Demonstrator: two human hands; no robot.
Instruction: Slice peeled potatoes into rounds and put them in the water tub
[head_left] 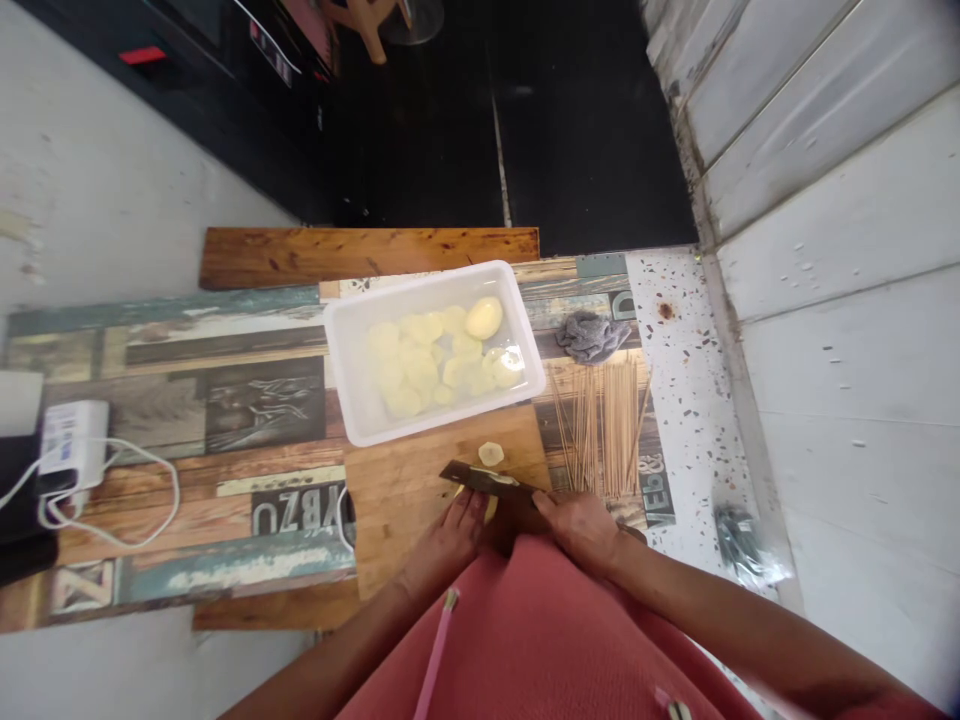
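The right hand clasps a kitchen knife over the chopping board; whether the left hand grips anything, I cannot tell.

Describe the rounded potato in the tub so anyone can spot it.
On the patterned table, find the white tub beyond the cutting board. Look toward its far right corner. The potato there is plump and rounded, unlike the flat slices nearby.

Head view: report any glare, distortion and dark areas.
Head view: glare whitens a spot inside the tub, near its right end; head view: the white wall at right slants, as through a wide-angle lens; head view: the black floor shows little detail.
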